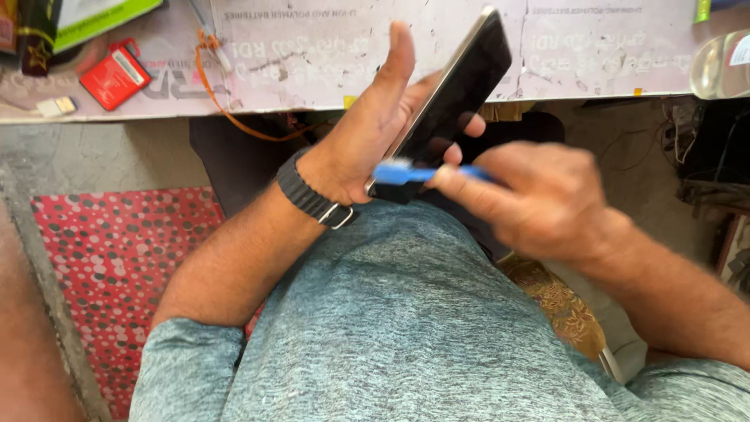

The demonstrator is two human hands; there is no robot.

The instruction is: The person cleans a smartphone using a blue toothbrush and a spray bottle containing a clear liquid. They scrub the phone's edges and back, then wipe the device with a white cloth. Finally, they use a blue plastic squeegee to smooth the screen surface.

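My left hand holds a dark smartphone tilted upright, its screen edge facing me and its lower end near my chest. A black watch strap wraps that wrist. My right hand grips a thin blue tool, blurred by motion, whose tip touches the phone's bottom edge. Both hands hover above my lap, in front of a worn white workbench.
On the bench at the left lie a red flat pack, a white plug and an orange cable hanging over the edge. A red dotted mat covers the floor at left. Dark clutter sits at the right.
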